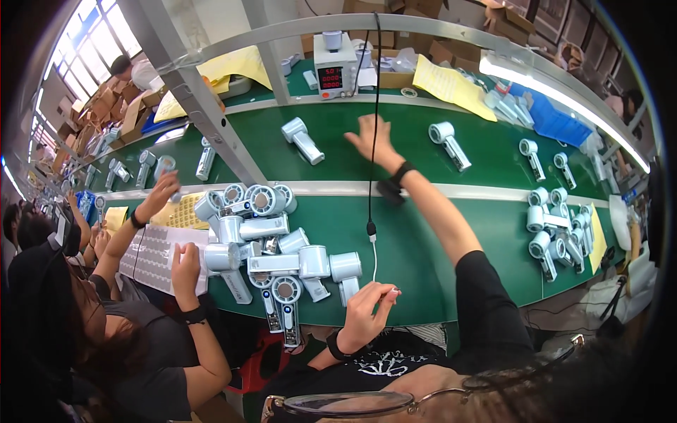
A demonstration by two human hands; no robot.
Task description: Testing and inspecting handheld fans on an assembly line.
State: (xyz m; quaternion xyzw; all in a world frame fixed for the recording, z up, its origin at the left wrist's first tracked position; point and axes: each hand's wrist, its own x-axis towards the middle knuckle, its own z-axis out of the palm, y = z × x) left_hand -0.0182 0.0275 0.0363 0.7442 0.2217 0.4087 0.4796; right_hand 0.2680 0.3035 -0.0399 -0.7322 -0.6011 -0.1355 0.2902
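Note:
My left hand [368,314] is low at the near edge of the green bench, thumb and fingers pinched on the end of a thin white cable [375,257]. A small tip pokes out past the fingertips. The cable hangs from a black connector [371,229] on a black cord. My right hand [375,143] reaches over the green belt, fingers spread and holding nothing. To its left on the belt lies a pale blue handheld fan [303,141]; another handheld fan [449,146] lies to its right. A heap of similar fans [282,264] is left of my left hand.
A metal post [211,120] and a rail cross the far side. A power supply [334,67] with a red display stands behind the belt. More fans [557,225] are piled at right. A co-worker's hand [161,194] holds a fan at left, beside a white tray [151,257].

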